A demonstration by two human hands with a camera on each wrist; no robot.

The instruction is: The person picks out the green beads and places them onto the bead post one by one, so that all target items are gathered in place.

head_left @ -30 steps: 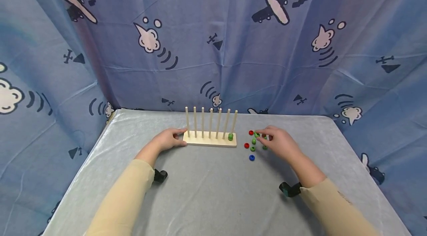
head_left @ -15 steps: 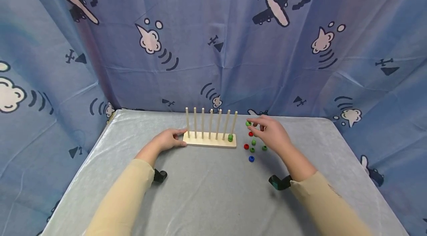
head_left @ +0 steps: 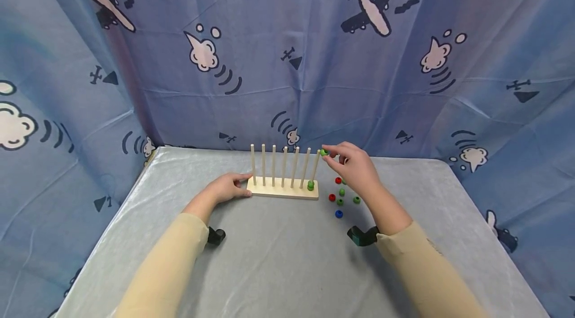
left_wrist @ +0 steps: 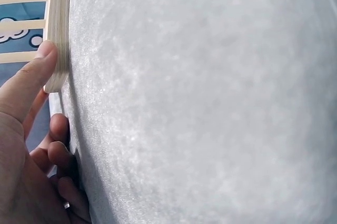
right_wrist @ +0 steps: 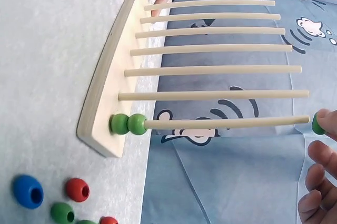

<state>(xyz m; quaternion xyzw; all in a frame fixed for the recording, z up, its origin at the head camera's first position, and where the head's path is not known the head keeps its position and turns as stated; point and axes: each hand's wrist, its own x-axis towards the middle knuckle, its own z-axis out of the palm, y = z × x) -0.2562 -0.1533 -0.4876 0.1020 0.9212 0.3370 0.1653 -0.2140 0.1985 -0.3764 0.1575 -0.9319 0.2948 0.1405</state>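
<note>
A wooden peg rack (head_left: 283, 188) with a row of several upright pegs stands on the table. My left hand (head_left: 223, 188) grips the left end of its base, the thumb (left_wrist: 46, 56) on the front side. Two green beads (right_wrist: 128, 124) are stacked on the rightmost peg. My right hand (head_left: 355, 165) pinches another green bead (head_left: 324, 152) between thumb and fingertips, right beside the top of that peg. In the right wrist view the held bead (right_wrist: 318, 123) is apart from the peg's tip and partly hidden by the fingers.
Loose beads lie right of the rack: a blue bead (head_left: 339, 214), a red bead (head_left: 332, 197), another red bead (head_left: 338, 180) and several green beads (head_left: 357, 200). A blue patterned curtain (head_left: 251, 58) hangs behind the table (head_left: 278, 258).
My right hand has picked up a green bead from the loose group and carried it up and left to the rightmost peg's top. The left hand has stayed on the rack.
</note>
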